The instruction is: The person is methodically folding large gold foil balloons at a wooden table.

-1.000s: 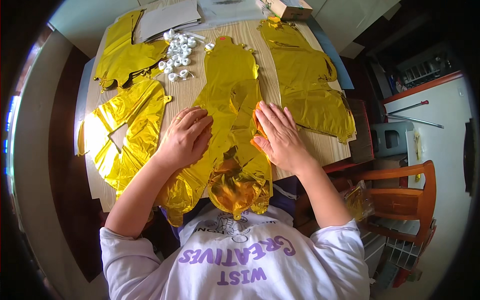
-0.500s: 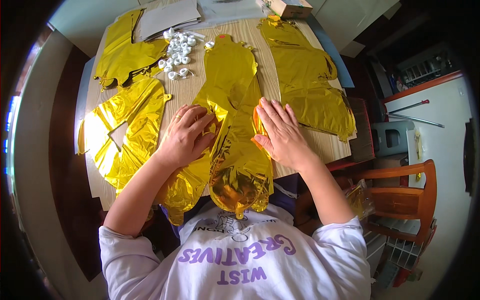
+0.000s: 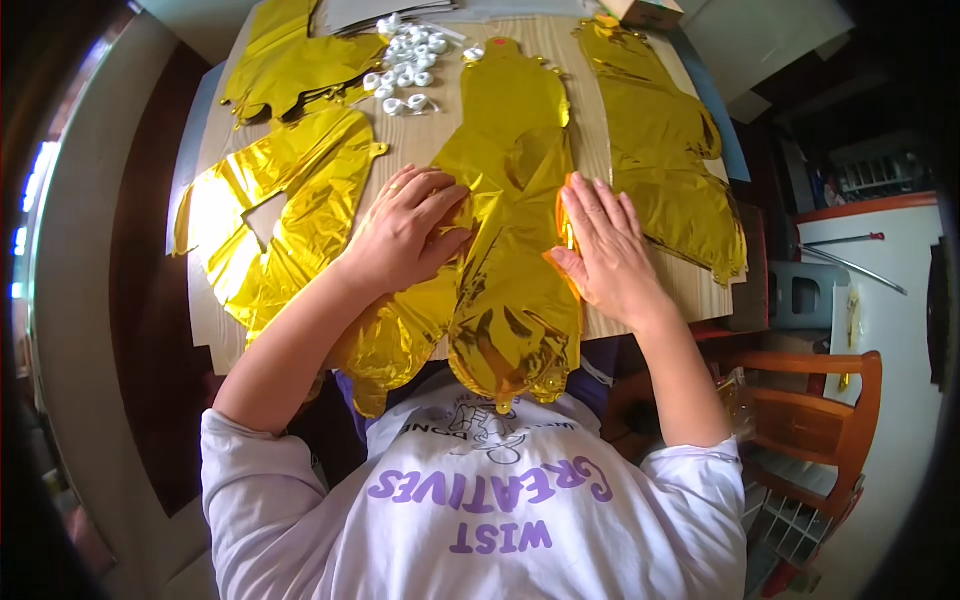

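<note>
A flat gold foil balloon (image 3: 515, 240) lies in front of me, its rounded near ends hanging over the table edge. Bent fingers of my left hand (image 3: 415, 225) close on a raised fold along its left side; the fingertips are partly hidden. My right hand (image 3: 610, 245) rests flat along its right side, fingers stretched out. Beneath that palm a strip of orange-looking foil (image 3: 563, 225) shows. To the left of my left hand is another gold foil balloon (image 3: 310, 185) with a diamond-shaped hole.
More gold foil balloons lie at the far left (image 3: 290, 60) and on the right (image 3: 660, 150) of the wooden table (image 3: 400, 135). Small white ribbon rolls (image 3: 410, 60) cluster at the back, near grey sheets (image 3: 385, 12) and a box (image 3: 645, 12). A wooden chair (image 3: 810, 420) stands at right.
My view has shifted, so the table and balloons sit farther right and higher in the picture. Both hands keep nearly the same places on the balloon.
</note>
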Action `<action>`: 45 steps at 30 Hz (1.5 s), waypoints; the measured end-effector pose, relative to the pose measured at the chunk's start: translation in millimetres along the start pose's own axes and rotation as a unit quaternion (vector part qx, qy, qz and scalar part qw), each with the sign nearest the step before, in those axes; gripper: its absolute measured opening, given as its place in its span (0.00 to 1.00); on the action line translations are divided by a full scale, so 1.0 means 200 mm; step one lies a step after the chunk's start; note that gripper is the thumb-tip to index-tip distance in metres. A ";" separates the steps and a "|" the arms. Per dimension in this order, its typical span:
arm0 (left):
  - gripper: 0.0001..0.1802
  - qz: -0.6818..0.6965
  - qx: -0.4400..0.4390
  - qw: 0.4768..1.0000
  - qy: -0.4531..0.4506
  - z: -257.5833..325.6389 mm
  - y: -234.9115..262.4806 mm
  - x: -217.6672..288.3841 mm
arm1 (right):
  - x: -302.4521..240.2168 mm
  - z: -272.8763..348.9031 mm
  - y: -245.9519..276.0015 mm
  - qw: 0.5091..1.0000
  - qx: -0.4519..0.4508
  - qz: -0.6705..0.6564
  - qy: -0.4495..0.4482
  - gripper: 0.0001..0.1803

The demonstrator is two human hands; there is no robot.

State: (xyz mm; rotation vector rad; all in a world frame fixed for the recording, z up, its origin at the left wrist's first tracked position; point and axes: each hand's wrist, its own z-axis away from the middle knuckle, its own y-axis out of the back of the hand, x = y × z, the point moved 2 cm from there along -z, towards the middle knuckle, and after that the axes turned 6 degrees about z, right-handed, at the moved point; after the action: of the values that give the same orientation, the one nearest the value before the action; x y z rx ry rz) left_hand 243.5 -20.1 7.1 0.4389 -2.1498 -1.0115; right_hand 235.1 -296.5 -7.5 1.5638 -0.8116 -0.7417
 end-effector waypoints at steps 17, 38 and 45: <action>0.19 -0.036 -0.027 0.991 -0.128 -0.50 -0.39 -0.04 | 0.00 0.00 -0.01 1.000 -0.018 0.007 -0.007 0.41; 0.25 -0.073 -0.041 0.991 -0.104 -0.58 -0.35 0.07 | -0.12 0.28 0.11 0.993 -0.103 -0.040 0.030 0.47; 0.28 -0.087 -0.042 0.994 -0.044 -0.60 -0.44 -0.05 | -0.12 0.28 0.11 0.995 -0.088 -0.046 0.028 0.45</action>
State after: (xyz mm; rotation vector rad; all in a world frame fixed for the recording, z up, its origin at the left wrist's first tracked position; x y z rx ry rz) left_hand 336.7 -134.7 -12.8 0.5581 -2.1657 -1.2338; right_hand 173.4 -308.9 7.1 1.4651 -0.6189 -0.8101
